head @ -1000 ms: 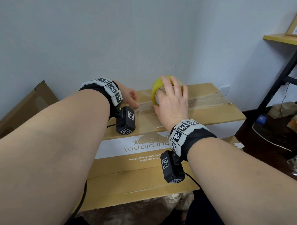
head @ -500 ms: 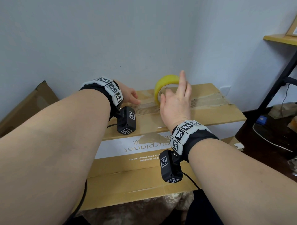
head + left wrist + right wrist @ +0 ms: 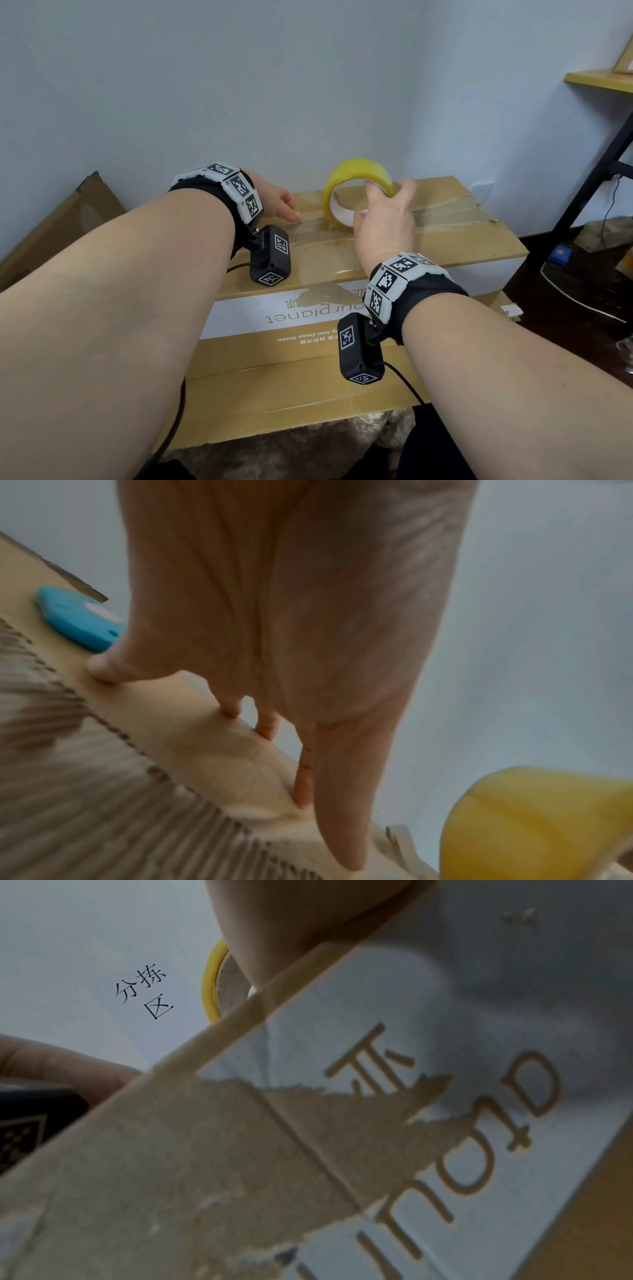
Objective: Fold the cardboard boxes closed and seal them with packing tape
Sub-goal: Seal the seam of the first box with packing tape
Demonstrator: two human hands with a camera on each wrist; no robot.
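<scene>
The yellow tape roll (image 3: 356, 192) was stood on its edge on the cardboard box (image 3: 445, 246), near the far edge, and was grasped by the right hand (image 3: 383, 219), probably so tape could be pulled along the seam. The flaps were pressed flat by the left hand (image 3: 277, 202) (fingers straight, nothing grasped). The torn strip looked ribbed and rough.

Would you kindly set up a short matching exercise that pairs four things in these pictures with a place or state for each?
Things:
1. tape roll
2. left hand
3. right hand
4. blue object

Places or states:
A. pressing flat on the box top
B. standing on edge on the box
C. lying beyond the left hand's fingers
D. gripping the roll's rim

Pairs: 1-B, 2-A, 3-D, 4-C
</scene>
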